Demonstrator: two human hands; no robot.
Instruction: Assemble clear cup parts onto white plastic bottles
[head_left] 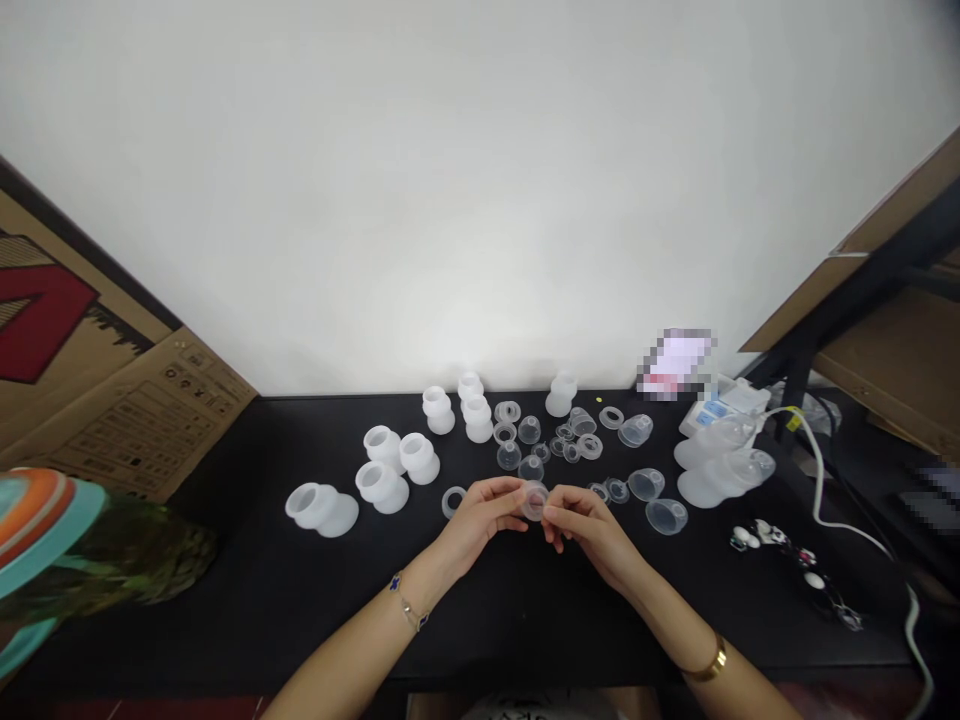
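Note:
Between my two hands, just above the black table [315,610], is a clear round ring [535,499]. My left hand [491,512] pinches its left side, and the fingers of my right hand [581,520] close on its right side. Beyond them lie several clear dome caps [508,456], loose rings [589,446] and small clear discs [571,453]. Another ring [453,502] rests left of my left hand. White translucent bottles [382,487] with wide mouths are grouped to the left, one bottle [322,509] lying tilted. A further bottle [561,394] stands near the wall.
Two capped bottles [724,478] lie at the right beside a white cable [832,522] and a beaded strand [795,565]. A blurred-out screen [677,362] leans on the wall. On the left are a cardboard box [135,400] and a large orange-and-teal-lidded jar [97,550].

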